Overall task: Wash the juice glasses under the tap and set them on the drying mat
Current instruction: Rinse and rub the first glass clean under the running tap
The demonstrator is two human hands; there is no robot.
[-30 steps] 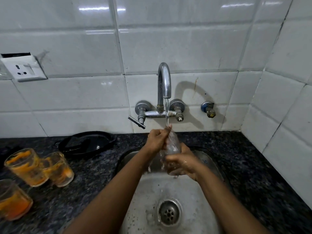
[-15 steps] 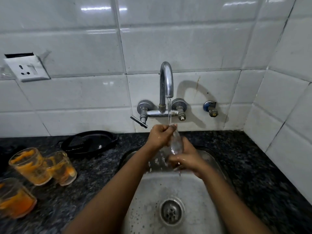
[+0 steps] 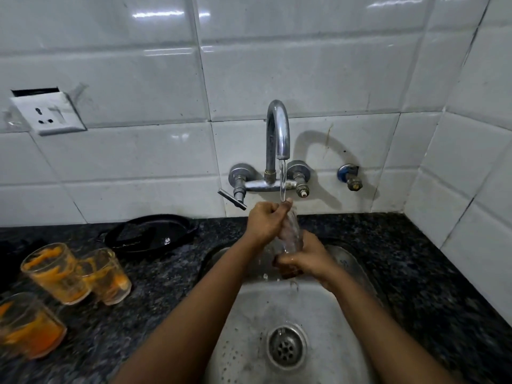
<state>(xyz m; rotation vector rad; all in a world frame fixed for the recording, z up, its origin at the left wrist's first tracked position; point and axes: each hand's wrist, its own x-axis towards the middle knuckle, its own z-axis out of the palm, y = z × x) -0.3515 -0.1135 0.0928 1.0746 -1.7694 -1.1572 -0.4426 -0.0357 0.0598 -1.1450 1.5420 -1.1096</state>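
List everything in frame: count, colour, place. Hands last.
glass being washed: 1, clear, under the tap stream over the sink
dirty glasses: 3, clear with orange residue, counter at left
tap: 1, chrome, on wall, running
sink: 1, steel, centre
drain: 1, steel, sink bottom
black pan: 1, counter behind the glasses
socket: 1, white, wall at left
valve: 1, wall right of tap
left hand: grips the glass top
right hand: holds its base
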